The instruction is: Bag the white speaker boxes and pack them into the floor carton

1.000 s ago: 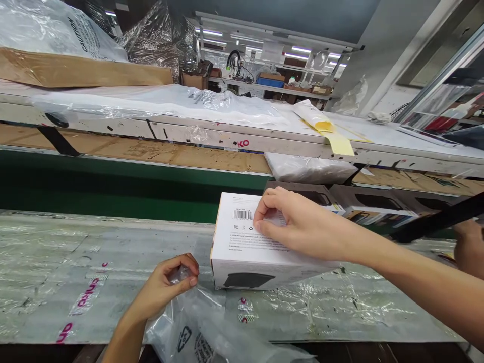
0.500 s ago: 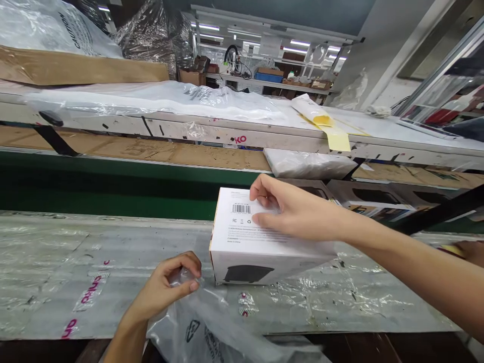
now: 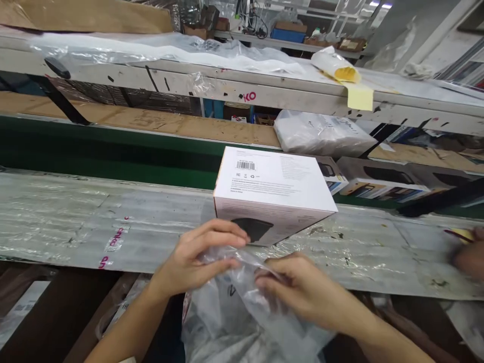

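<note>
A clear plastic bag (image 3: 227,322) with dark print hangs between my hands at the near edge of the bench. My left hand (image 3: 207,257) is closed on the bag's upper edge, thumb below and fingers above. On the other side of the opening, my right hand (image 3: 293,282) pinches the plastic. Just beyond them a white printed box (image 3: 272,176) rests on the bench, its barcode and small text facing up and a dark product picture on its near side. My left fingers overlap the box's lower front in view; whether they touch it I cannot tell.
The bench (image 3: 151,227) is covered in taped plastic sheeting. Behind it runs a green conveyor belt (image 3: 151,161) carrying several similar boxes (image 3: 381,181) at right. A wrapped white package (image 3: 321,133) lies on the shelf above. Another person's hand (image 3: 471,254) shows at the right edge.
My right hand has left the box top and moved down to grip the bag. My left hand has moved right with the bag. The view has tilted downward.
</note>
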### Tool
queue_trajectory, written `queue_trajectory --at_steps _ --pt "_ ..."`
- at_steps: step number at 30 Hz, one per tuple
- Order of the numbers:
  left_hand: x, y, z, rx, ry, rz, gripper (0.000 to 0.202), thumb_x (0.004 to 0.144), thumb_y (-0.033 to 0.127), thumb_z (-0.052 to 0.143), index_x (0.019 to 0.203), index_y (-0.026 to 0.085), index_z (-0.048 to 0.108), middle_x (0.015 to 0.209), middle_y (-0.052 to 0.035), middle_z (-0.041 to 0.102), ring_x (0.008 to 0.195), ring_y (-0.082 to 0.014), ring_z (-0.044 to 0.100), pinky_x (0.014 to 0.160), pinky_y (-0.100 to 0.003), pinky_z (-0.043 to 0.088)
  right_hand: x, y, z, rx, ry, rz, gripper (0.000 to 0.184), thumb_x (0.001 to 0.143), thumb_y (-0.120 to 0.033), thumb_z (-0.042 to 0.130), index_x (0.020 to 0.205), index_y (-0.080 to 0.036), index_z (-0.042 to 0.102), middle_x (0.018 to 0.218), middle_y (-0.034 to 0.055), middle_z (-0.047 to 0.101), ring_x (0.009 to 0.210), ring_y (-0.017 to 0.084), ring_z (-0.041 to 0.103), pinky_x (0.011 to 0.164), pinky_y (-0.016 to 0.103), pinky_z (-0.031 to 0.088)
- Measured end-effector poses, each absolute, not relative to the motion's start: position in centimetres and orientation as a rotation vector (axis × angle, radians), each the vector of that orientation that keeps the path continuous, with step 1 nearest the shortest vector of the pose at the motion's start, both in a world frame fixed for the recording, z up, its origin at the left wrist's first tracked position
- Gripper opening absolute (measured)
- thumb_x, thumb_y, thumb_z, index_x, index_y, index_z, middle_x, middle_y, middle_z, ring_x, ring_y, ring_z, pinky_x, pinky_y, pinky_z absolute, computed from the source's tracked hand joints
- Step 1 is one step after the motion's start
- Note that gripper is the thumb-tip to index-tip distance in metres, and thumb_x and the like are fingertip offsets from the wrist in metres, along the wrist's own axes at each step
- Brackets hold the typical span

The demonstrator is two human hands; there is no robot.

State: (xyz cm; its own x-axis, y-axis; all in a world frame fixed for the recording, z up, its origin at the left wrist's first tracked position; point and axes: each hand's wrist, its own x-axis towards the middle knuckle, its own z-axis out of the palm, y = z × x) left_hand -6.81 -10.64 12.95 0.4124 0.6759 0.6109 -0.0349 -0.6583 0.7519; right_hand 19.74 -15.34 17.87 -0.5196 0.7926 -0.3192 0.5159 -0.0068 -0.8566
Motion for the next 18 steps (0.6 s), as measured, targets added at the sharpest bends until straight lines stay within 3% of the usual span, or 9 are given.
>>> queue_trajectory --at_steps 2,6,9,12,15,18 --pt "-7.0 -10.5 11.7 1.991 0.760 1.194 0.035 0.098 0.016 0.078 0.132 0.026 0.077 0.127 -0.0083 0.083 0.117 -0.0238 0.079 0.102 -0.034 0.064 22.1 -15.0 17.3 -1.398 -1.750 1.612 0.044 0.107 -0.056 0.060 0.088 -0.020 0.074 0.069 0.0024 0.072 0.056 0.015 0.065 0.055 0.027 0.048" --pt "-9.6 -10.7 9.4 1.852 1.109 0.858 0.023 0.104 0.034 0.069 0.119 0.026 0.084 0.110 -0.0054 0.087 0.102 -0.0233 0.083 0.090 -0.029 0.065 27.0 -14.4 17.9 -1.429 -1.436 1.349 0.044 0.101 -0.064 0.067 0.101 -0.021 0.074 0.045 -0.0065 0.052 0.034 0.010 0.039 0.042 0.025 0.033" --pt "-13.0 -11.3 8.4 1.682 1.126 0.659 0.025 0.096 0.046 0.075 0.097 0.025 0.088 0.096 -0.0065 0.086 0.089 -0.0262 0.082 0.077 -0.029 0.065 28.6 -14.2 17.9 -1.455 -1.303 1.168 0.049 0.093 -0.069 0.074 0.078 -0.022 0.072 0.042 -0.0043 0.050 0.033 0.011 0.038 0.039 0.027 0.027" --pt "-15.9 -11.7 8.0 1.576 1.116 0.451 0.031 0.092 0.052 0.076 0.080 0.025 0.084 0.078 -0.0028 0.080 0.071 -0.0225 0.075 0.063 -0.025 0.059 28.9 -13.9 17.7 -1.472 -1.344 1.162 0.061 0.095 -0.072 0.069 0.061 -0.021 0.068 0.037 -0.0022 0.047 0.031 0.010 0.037 0.040 0.027 0.027" --pt "-17.1 -11.2 7.5 1.491 1.407 0.573 0.028 0.096 0.051 0.074 0.085 0.025 0.081 0.080 0.0036 0.078 0.072 -0.0189 0.071 0.062 -0.022 0.056 29.2 -13.7 17.5 -1.497 -1.384 1.142 0.065 0.098 -0.075 0.064 0.061 -0.021 0.069 0.033 -0.0021 0.044 0.030 0.009 0.034 0.040 0.026 0.027" --pt "-18.2 -10.5 7.6 1.453 1.555 0.831 0.035 0.099 0.058 0.069 0.086 0.026 0.075 0.071 0.0088 0.073 0.066 -0.0149 0.066 0.057 -0.020 0.053 30.2 -13.9 17.3 -1.560 -1.240 0.979 0.064 0.088 -0.078 0.074 0.059 -0.021 0.066 0.038 -0.0011 0.048 0.032 0.008 0.033 0.037 0.025 0.021"
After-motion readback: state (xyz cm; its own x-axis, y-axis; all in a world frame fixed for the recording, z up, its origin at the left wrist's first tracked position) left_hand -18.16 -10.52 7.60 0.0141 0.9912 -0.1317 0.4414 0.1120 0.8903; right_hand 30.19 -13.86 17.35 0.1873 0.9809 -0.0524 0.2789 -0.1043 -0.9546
